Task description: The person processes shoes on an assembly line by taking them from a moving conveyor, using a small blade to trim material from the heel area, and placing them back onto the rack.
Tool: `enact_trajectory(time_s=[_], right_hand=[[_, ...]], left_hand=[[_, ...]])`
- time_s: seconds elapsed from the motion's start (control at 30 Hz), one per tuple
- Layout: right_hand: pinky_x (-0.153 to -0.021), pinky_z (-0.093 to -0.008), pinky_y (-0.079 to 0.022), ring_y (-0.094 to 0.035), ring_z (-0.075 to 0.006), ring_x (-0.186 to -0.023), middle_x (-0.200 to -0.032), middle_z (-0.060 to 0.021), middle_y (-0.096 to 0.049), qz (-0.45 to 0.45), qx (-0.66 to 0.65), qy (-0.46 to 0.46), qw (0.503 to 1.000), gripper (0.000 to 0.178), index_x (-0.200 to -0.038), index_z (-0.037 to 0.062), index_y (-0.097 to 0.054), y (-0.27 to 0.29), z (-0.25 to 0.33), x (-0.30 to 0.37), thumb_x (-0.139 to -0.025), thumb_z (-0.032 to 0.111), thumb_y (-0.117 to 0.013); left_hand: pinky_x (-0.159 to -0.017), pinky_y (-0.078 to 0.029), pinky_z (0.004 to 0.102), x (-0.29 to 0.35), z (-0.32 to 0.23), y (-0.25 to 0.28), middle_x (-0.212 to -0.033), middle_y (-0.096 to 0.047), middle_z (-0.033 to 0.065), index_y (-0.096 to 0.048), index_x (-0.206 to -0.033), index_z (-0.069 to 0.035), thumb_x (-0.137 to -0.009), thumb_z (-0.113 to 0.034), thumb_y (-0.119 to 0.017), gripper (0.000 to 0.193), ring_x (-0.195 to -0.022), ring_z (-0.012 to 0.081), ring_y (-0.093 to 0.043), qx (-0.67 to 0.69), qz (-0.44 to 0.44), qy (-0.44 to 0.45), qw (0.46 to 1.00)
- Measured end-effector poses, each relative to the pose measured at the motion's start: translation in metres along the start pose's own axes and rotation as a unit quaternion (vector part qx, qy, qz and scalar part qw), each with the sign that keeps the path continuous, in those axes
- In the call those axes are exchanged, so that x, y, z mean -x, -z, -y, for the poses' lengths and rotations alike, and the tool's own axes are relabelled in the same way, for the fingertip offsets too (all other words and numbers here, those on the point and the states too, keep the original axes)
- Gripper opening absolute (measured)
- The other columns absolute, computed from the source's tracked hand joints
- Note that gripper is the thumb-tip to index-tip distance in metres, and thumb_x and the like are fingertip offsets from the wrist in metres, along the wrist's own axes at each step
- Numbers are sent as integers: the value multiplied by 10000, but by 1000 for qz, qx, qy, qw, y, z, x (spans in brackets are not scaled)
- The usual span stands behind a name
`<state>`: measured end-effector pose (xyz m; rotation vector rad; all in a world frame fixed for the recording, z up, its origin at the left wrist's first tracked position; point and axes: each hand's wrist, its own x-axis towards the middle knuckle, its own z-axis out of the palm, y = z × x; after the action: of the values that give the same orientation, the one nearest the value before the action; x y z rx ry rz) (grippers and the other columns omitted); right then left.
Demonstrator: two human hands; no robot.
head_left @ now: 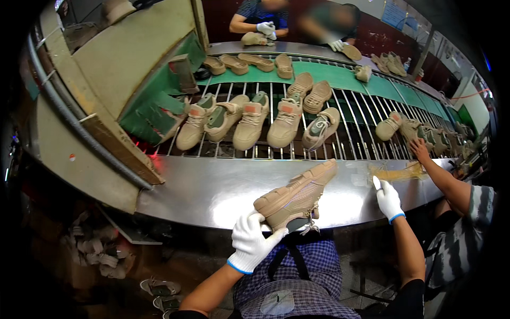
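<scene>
I note 1 shoe (298, 204) tilted sole-up at the table's (183, 187) near edge, left grip (249, 240) holding its heel, presumably keeping the underside exposed; right grip (389, 202): cannot tell.

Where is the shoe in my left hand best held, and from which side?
Likely the heel, from the near left, where your left hand grips: the shoe is tipped with its sole upward, its toe pointing away rightward, so the heel lies closest and most of the sole is free.

One shoe (297, 195) is before the rack (357, 127) of other shoes (249, 126).
</scene>
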<state>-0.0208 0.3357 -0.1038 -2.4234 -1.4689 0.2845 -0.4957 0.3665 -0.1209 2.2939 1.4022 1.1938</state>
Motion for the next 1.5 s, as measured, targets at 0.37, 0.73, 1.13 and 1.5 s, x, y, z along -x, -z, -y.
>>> enact_trajectory(time_s=[0.37, 0.73, 1.13, 1.5], right_hand=[[-625, -489, -589, -729, -371, -711, -842, -154, -698, 61, 191, 321, 926, 241, -1062, 60, -598, 22, 235, 51, -1016, 295, -627], [-595, -465, -579, -705, -360, -674, -817, -173, -679, 54, 85, 426, 899, 339, -1022, 61, -585, 12, 246, 55, -1023, 395, -647], [-890, -515, -579, -721, -444, -1001, -1154, -259, -721, -184, -232, -8, 955, 571, -1457, 87, -520, -62, 98, 43, -938, 275, -671], [-897, -475, -590, -738, -402, -995, -1208, -219, -730, -183, -238, 65, 952, 628, -1550, 141, -498, -76, 82, 47, -988, 359, -673]], left_hand=[[-865, -535, 492, -101, -11, 0, -1200, -635, 181, -469, -1452, 10, -676, -513, -916, 1037, -1023, 367, -649, -51, 229, -65, 970], [-952, -536, 484, -101, 1, 3, -1313, -633, 208, -517, -1444, 9, -737, -495, -891, 946, -1119, 401, -646, -63, 225, -126, 964], [-1028, -535, 488, -167, -55, -28, -1301, -652, 228, -570, -1356, -11, -760, -538, -871, 851, -1221, 409, -638, -84, 299, -136, 941], [-881, -608, 423, -189, -117, -4, -1154, -743, 193, -604, -1335, -33, -787, -421, -911, 738, -1000, 367, -756, -52, 191, -176, 964]])
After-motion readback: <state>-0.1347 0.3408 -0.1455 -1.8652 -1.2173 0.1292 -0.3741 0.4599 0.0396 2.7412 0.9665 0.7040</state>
